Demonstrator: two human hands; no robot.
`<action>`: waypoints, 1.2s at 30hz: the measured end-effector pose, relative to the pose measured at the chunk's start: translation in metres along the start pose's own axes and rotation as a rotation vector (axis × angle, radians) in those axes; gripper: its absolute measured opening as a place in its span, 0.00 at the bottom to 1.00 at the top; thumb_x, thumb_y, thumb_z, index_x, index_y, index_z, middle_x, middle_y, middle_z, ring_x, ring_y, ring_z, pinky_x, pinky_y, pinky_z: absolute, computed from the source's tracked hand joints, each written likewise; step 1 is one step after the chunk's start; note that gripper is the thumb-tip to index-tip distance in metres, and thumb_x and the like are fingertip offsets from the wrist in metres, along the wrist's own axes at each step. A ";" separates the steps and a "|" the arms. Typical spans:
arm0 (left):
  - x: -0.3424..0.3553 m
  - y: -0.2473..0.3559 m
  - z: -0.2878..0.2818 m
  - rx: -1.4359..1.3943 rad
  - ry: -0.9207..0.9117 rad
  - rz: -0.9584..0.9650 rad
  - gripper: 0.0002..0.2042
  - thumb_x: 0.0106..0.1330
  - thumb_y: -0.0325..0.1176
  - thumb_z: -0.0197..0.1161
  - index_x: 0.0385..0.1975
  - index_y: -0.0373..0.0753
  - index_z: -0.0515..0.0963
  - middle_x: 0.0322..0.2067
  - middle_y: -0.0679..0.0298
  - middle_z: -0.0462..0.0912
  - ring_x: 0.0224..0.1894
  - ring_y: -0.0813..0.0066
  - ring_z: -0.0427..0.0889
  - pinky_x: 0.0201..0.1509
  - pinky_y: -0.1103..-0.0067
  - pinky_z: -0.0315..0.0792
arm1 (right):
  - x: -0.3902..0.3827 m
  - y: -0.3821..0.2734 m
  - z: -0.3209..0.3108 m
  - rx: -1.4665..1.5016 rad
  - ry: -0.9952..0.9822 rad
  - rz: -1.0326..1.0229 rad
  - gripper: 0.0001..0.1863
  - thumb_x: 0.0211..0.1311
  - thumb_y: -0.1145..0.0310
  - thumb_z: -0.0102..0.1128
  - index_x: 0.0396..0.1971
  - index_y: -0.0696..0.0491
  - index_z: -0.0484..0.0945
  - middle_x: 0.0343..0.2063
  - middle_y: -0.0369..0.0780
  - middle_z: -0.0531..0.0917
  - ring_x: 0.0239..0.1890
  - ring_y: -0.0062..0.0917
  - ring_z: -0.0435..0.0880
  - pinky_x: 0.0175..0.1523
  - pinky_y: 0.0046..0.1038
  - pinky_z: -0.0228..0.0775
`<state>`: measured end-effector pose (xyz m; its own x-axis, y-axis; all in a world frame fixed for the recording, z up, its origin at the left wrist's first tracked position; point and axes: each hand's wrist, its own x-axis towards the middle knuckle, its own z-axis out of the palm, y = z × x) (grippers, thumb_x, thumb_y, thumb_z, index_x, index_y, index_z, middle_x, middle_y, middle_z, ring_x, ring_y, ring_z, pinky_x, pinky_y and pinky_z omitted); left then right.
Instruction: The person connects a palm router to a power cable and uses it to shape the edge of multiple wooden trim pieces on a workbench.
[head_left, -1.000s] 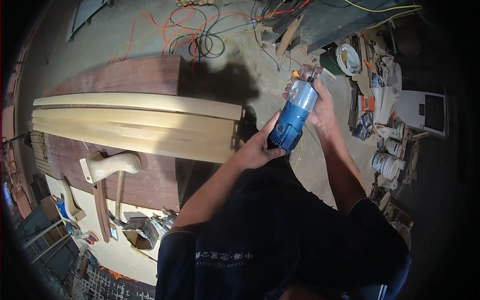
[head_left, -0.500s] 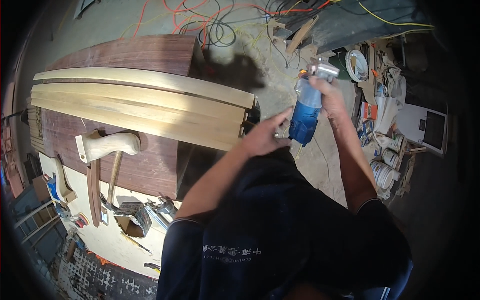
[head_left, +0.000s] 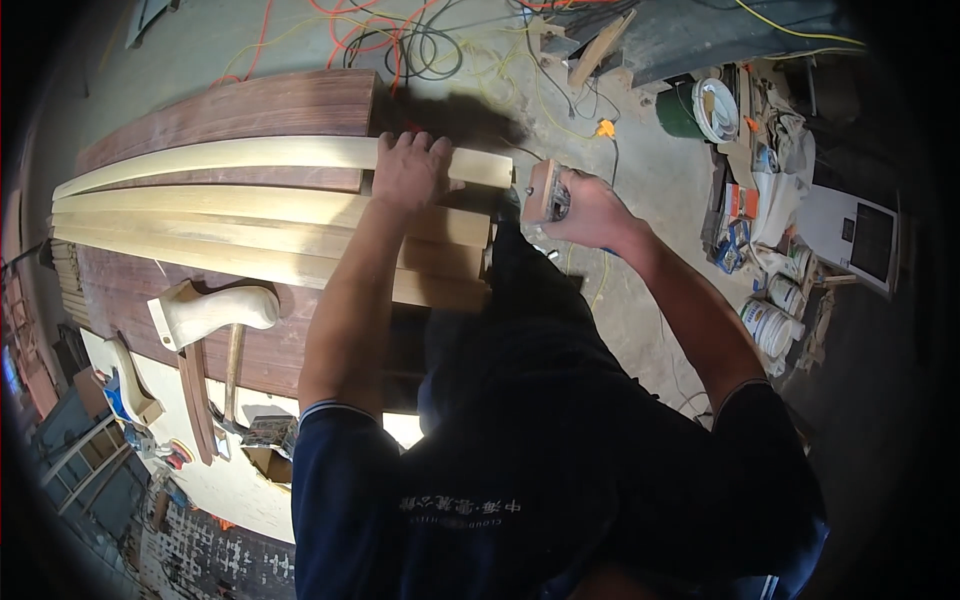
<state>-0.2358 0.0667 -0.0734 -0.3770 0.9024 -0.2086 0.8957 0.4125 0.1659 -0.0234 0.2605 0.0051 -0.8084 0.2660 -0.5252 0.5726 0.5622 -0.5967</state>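
Note:
My left hand (head_left: 411,170) presses on the farthest pale curved wooden strip (head_left: 250,158), fingers bent over its far edge. Its right end sticks out past the brown board below. In my right hand (head_left: 592,208) is a trim router (head_left: 541,191), held just right of that end. The router's flat base plate is turned toward the strip; my hand hides most of its body. Nearer to me, several similar pale strips (head_left: 300,238) lie side by side. A carved curved wooden leg (head_left: 222,312) and a hammer (head_left: 233,375) rest to their left and nearer.
Reddish-brown boards (head_left: 240,108) lie beneath the strips. Orange and black cords (head_left: 425,45) tangle on the floor beyond, and an orange connector (head_left: 605,129) lies behind the router. At right stand a green bucket (head_left: 680,110), white tubs (head_left: 768,325) and a white appliance (head_left: 850,240).
My left hand has left the router and moved left onto the far strip, which now lies apart from the others. My right hand has lowered the router and turned its base toward the strip's end.

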 end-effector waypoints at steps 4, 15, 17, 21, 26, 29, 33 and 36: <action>0.005 -0.002 0.004 -0.019 0.056 -0.007 0.30 0.58 0.63 0.63 0.52 0.48 0.76 0.45 0.61 0.80 0.52 0.60 0.76 0.62 0.55 0.62 | 0.024 0.019 0.010 -0.141 0.071 -0.116 0.30 0.40 0.63 0.72 0.46 0.60 0.76 0.39 0.52 0.84 0.42 0.46 0.84 0.49 0.37 0.76; 0.006 -0.005 0.008 -0.019 0.091 -0.008 0.31 0.57 0.65 0.62 0.54 0.51 0.75 0.45 0.63 0.79 0.52 0.61 0.75 0.62 0.55 0.62 | 0.052 0.018 0.019 -0.253 0.009 -0.090 0.32 0.38 0.57 0.74 0.43 0.62 0.75 0.41 0.55 0.82 0.46 0.49 0.82 0.53 0.42 0.75; 0.006 -0.005 0.007 -0.022 0.103 -0.005 0.30 0.57 0.64 0.63 0.54 0.52 0.75 0.45 0.63 0.79 0.51 0.62 0.75 0.62 0.56 0.62 | 0.054 0.019 0.022 -0.241 0.026 -0.059 0.33 0.39 0.56 0.75 0.44 0.62 0.75 0.41 0.55 0.82 0.46 0.50 0.82 0.53 0.42 0.75; 0.006 -0.006 0.008 -0.036 0.101 -0.004 0.30 0.57 0.64 0.64 0.54 0.52 0.75 0.44 0.63 0.79 0.51 0.63 0.76 0.63 0.56 0.61 | 0.054 0.010 0.016 -0.292 -0.008 -0.056 0.33 0.39 0.56 0.75 0.43 0.62 0.76 0.41 0.55 0.82 0.47 0.50 0.82 0.53 0.43 0.74; 0.006 -0.004 0.006 -0.016 0.086 -0.023 0.29 0.57 0.63 0.64 0.54 0.52 0.75 0.46 0.63 0.79 0.53 0.62 0.75 0.65 0.54 0.60 | 0.055 0.007 0.013 -0.366 -0.054 -0.065 0.33 0.38 0.55 0.75 0.43 0.62 0.77 0.41 0.55 0.82 0.46 0.50 0.82 0.53 0.42 0.74; 0.007 -0.003 0.005 -0.018 0.067 -0.029 0.30 0.57 0.63 0.64 0.55 0.52 0.75 0.47 0.63 0.78 0.53 0.62 0.74 0.65 0.54 0.60 | 0.055 0.007 0.014 -0.371 -0.059 -0.049 0.33 0.38 0.56 0.74 0.43 0.62 0.77 0.41 0.55 0.82 0.46 0.50 0.82 0.54 0.42 0.74; 0.007 -0.004 0.007 -0.024 0.074 -0.026 0.30 0.57 0.63 0.64 0.55 0.53 0.75 0.47 0.63 0.79 0.53 0.62 0.74 0.65 0.54 0.60 | 0.056 0.009 0.015 -0.348 -0.065 -0.041 0.32 0.38 0.57 0.74 0.43 0.62 0.77 0.41 0.55 0.82 0.47 0.50 0.82 0.54 0.42 0.74; 0.008 -0.004 0.008 -0.021 0.079 -0.026 0.30 0.57 0.64 0.64 0.55 0.53 0.75 0.46 0.63 0.79 0.53 0.62 0.74 0.65 0.54 0.60 | 0.058 0.014 0.017 -0.336 -0.064 -0.049 0.32 0.37 0.57 0.73 0.43 0.62 0.77 0.41 0.55 0.82 0.47 0.50 0.81 0.54 0.41 0.74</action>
<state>-0.2402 0.0712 -0.0828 -0.4183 0.8979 -0.1369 0.8804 0.4379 0.1819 -0.0594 0.2701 -0.0440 -0.8173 0.1884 -0.5445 0.4479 0.8021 -0.3949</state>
